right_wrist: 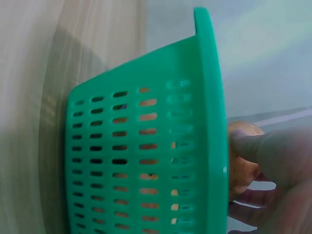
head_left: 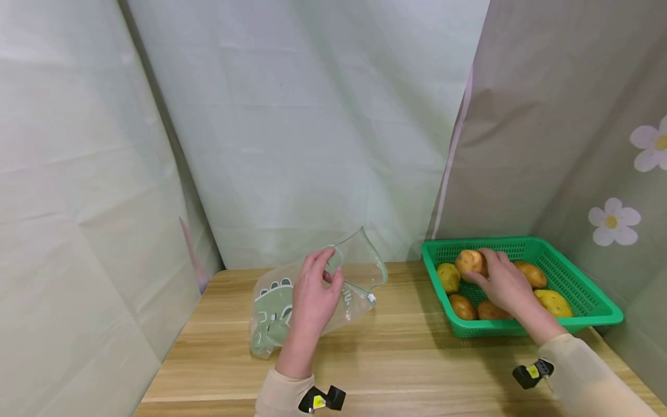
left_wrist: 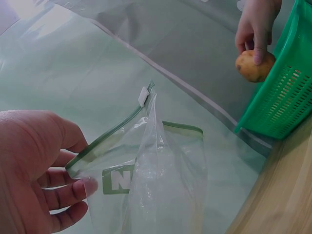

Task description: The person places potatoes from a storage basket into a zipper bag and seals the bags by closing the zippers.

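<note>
Wood-grain table (head_left: 401, 359); pale sheet (head_left: 333, 127) behind; white flowers (head_left: 615, 222) at right.

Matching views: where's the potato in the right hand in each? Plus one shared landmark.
Head: potato right of centre, over the left part of the green basket.
Left wrist: potato upper right, below the right hand, left of the basket.
Right wrist: potato right side, partly covered by the hand.
Shared landmark: green basket.

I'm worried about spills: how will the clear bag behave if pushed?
The clear bag will probably fold, since it looks thin and creased. Being smooth and shiny, it may slide. Its green rim might sag if the left hand leaves it.
</note>
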Demonstrator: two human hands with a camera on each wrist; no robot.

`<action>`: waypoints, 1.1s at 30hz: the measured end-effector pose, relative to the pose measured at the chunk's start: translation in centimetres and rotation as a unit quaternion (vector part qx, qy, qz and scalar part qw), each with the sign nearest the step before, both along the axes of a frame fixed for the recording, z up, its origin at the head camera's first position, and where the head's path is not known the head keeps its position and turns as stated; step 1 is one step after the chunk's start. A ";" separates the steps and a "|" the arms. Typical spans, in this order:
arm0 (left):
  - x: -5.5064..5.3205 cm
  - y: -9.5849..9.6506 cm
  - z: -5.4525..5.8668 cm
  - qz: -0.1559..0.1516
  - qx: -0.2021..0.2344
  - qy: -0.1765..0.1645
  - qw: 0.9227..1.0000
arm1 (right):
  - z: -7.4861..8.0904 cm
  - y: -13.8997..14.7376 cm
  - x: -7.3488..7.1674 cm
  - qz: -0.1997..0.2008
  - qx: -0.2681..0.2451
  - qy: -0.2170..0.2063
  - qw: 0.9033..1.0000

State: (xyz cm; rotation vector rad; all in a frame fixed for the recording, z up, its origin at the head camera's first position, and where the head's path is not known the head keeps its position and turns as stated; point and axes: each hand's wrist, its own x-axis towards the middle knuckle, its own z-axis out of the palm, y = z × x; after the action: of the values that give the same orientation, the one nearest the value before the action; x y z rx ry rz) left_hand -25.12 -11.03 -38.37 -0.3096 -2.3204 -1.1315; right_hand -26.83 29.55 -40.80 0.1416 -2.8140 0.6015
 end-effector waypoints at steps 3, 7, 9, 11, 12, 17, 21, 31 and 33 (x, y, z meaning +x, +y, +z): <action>0.0 0.0 0.0 -0.001 0.001 0.001 1.000 | 0.5 -0.5 0.0 0.001 -0.007 -0.004 1.000; -0.1 0.1 -0.1 -0.002 0.002 -0.001 1.000 | 1.1 -1.2 0.0 0.007 -0.017 -0.003 1.000; 0.0 0.1 -0.1 -0.002 0.004 -0.002 1.000 | 1.3 -1.6 0.0 0.012 -0.020 0.001 1.000; 0.0 0.1 -0.1 -0.002 0.004 -0.001 1.000 | 1.5 -2.1 0.1 0.019 -0.022 0.008 1.000; 0.0 0.0 -0.1 -0.002 0.005 -0.002 1.000 | 1.6 -2.3 0.1 0.021 -0.022 0.010 0.999; -0.1 0.0 0.0 -0.002 0.002 0.002 1.000 | 2.5 -3.8 0.2 0.031 -0.031 0.017 0.999; -0.2 0.0 -0.1 -0.004 0.002 0.005 1.000 | 3.2 -5.4 0.2 0.045 -0.044 0.026 0.998; 0.1 -0.3 -0.3 -0.003 -0.001 -0.006 1.000 | 3.5 -9.4 0.5 0.079 -0.075 0.038 0.993; 0.1 -0.3 -0.2 -0.004 -0.001 -0.006 1.000 | 3.7 -10.0 0.4 0.085 -0.077 0.037 0.993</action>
State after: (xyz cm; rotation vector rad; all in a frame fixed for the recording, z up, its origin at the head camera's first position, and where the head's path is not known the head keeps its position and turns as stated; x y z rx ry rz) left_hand -25.02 -11.32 -38.59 -0.3136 -2.3321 -1.1389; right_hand -26.45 19.54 -37.09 0.3678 -2.6890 0.8303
